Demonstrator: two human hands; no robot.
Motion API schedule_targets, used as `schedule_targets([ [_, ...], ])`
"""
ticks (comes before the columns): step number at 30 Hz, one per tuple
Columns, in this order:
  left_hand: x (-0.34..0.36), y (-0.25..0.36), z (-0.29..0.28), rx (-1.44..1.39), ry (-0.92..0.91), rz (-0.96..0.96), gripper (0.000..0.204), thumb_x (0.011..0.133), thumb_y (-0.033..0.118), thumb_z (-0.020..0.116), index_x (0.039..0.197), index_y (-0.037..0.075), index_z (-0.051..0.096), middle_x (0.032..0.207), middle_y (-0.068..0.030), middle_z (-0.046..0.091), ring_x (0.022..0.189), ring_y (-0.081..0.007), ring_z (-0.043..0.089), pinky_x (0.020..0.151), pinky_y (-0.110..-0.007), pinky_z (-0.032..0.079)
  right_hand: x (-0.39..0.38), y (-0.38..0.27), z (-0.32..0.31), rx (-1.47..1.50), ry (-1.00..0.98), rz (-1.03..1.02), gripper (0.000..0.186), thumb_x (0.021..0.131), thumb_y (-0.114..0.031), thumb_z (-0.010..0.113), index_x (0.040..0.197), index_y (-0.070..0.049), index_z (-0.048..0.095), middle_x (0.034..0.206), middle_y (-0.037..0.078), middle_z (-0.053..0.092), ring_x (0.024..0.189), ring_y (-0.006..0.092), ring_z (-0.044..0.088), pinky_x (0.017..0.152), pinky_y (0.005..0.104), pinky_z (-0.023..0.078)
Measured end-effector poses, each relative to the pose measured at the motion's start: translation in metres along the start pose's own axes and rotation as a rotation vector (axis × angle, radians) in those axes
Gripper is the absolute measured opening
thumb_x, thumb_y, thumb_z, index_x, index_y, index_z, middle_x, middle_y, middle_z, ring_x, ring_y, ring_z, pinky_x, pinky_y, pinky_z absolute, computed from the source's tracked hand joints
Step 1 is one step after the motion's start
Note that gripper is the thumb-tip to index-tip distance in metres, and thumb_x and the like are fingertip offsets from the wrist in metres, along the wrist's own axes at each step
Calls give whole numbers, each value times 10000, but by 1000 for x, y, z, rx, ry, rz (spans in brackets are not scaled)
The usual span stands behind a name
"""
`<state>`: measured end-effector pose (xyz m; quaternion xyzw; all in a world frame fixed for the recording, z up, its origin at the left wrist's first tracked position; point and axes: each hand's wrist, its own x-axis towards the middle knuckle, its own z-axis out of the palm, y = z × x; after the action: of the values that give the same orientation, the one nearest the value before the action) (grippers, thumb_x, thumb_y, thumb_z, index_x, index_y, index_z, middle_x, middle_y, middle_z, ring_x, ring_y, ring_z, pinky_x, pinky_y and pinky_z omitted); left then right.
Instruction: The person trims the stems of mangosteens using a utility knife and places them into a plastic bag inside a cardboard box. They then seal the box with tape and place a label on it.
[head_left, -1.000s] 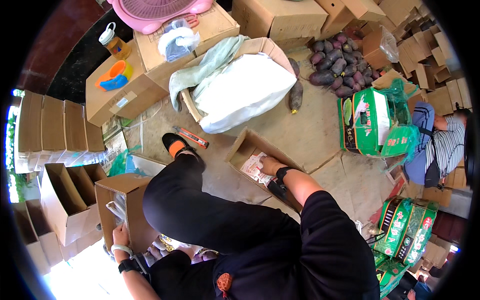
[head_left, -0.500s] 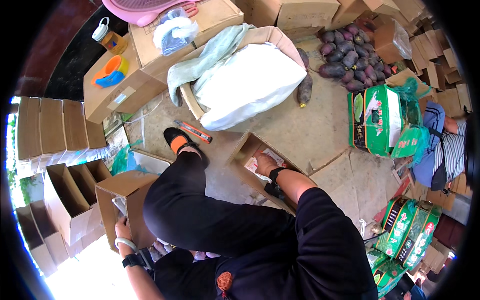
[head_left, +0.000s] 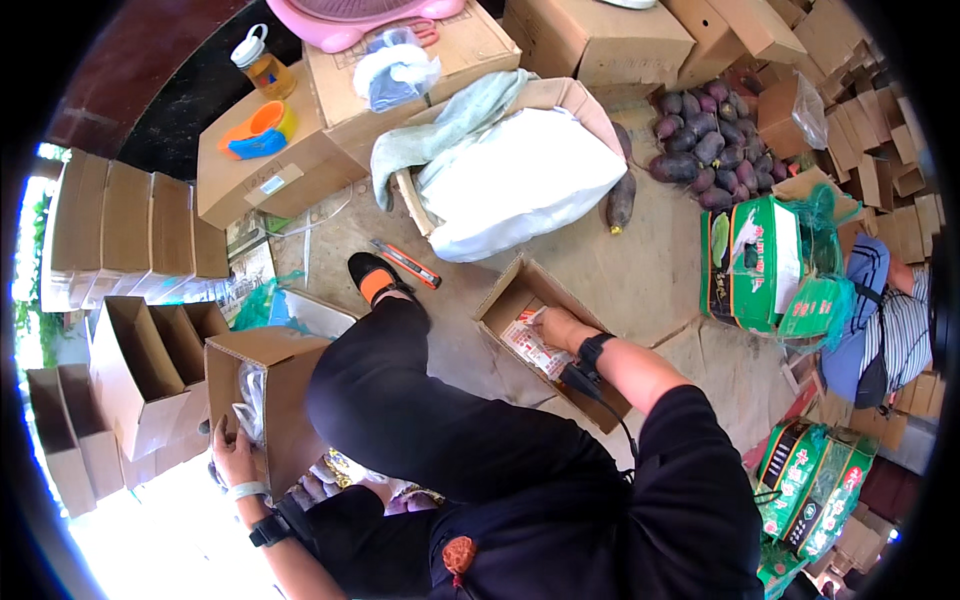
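Observation:
My left hand (head_left: 232,460) grips the lower left edge of a cardboard box (head_left: 292,420) beside my bent leg; clear plastic packaging (head_left: 250,398) lies inside. My right hand (head_left: 560,328) is down inside a narrow open box (head_left: 500,288) on the floor, its fingers closed on red-and-white printed paper slips (head_left: 530,348). A dark object (head_left: 585,385) with a cord lies below that hand. An orange-and-black box cutter (head_left: 410,267) rests near my shoe.
Around me are empty boxes (head_left: 140,370), a white sack (head_left: 510,180) in a carton, cartons (head_left: 250,180) bearing a bottle, tape and pink basin, purple root vegetables (head_left: 710,145) and green cartons (head_left: 760,260). A person (head_left: 890,330) in a striped top is at the right.
The whole view has shifted as my head moved. The fingers of my left hand have moved on the box edge. My right hand remains inside the narrow box on the paper slips.

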<state>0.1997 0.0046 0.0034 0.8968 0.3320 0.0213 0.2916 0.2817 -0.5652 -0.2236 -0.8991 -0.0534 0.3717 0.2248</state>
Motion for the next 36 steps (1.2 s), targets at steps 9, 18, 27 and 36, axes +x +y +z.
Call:
schedule_targets([
  [9,-42,62,-21,-437,-12,129,307,923,45,574,1226,-1,577,1041,-54,620,876,-106,563,801,-222,459,-61,-59,-94,1008,208,3,225,930,-194,600,947,18,673,800,51,694,683,109,635,605,286,508],
  [18,-107,222,-10,-346,-182,600,433,737,-39,608,1165,23,612,1095,-101,601,961,-177,610,841,-275,481,-100,-144,-140,563,394,-385,258,924,-214,608,809,11,659,642,114,623,545,129,546,510,313,440],
  [27,-129,236,20,-389,-208,810,88,767,63,688,848,48,659,788,-122,597,721,-311,615,643,-375,504,-164,-255,-166,281,277,-760,145,825,-72,657,707,-1,610,585,125,526,500,219,533,493,324,411],
  [36,-47,74,-86,148,295,324,208,839,221,624,753,33,601,724,-185,605,707,-368,602,630,-449,474,-96,-107,-111,-198,562,-256,125,864,-121,592,789,-22,589,724,230,605,721,421,602,613,470,470],
])
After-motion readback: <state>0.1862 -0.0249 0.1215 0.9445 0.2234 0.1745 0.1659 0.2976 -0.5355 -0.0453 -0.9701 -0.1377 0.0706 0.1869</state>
